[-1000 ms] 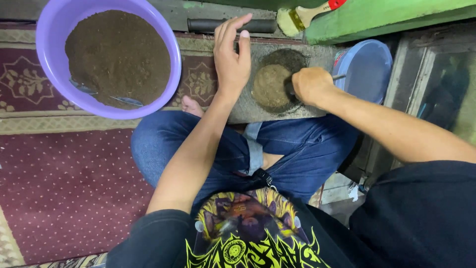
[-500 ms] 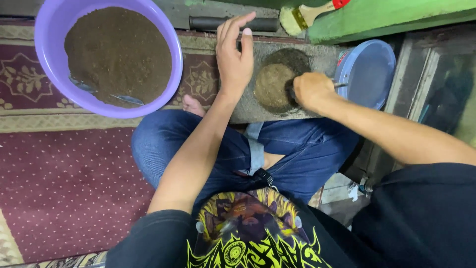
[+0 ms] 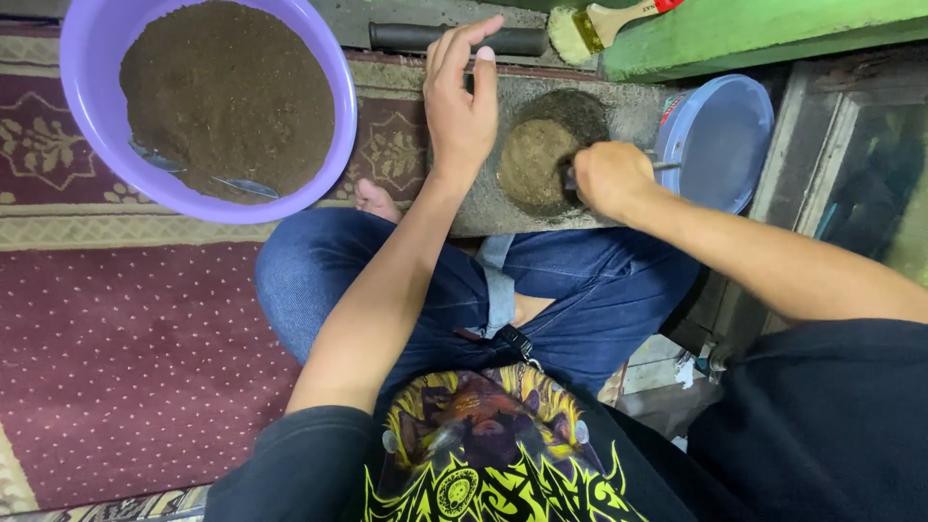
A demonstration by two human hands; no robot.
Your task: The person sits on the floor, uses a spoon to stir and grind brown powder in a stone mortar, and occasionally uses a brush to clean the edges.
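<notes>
I sit cross-legged on a carpet in front of a flat grey stone slab [image 3: 638, 111]. A round brown mound of powder [image 3: 532, 164] lies in a dark circular hollow on the slab. My left hand [image 3: 462, 101] rests flat on the slab just left of the mound, fingers apart and pointing away from me. My right hand [image 3: 611, 179] is closed around a small tool with a thin metal shaft [image 3: 665, 166], pressed against the mound's right edge. The tool's working end is hidden by my fist.
A purple basin [image 3: 87, 106] full of dark brown powder, with a metal spoon [image 3: 246, 186] in it, stands at the far left. A blue plastic lid [image 3: 720, 140] lies right of the slab. A dark roller [image 3: 425, 39], a brush [image 3: 599, 19] and a green ledge [image 3: 773, 29] lie beyond.
My right hand has shifted slightly along the mound's right edge with the tool. My left hand stays flat on the slab.
</notes>
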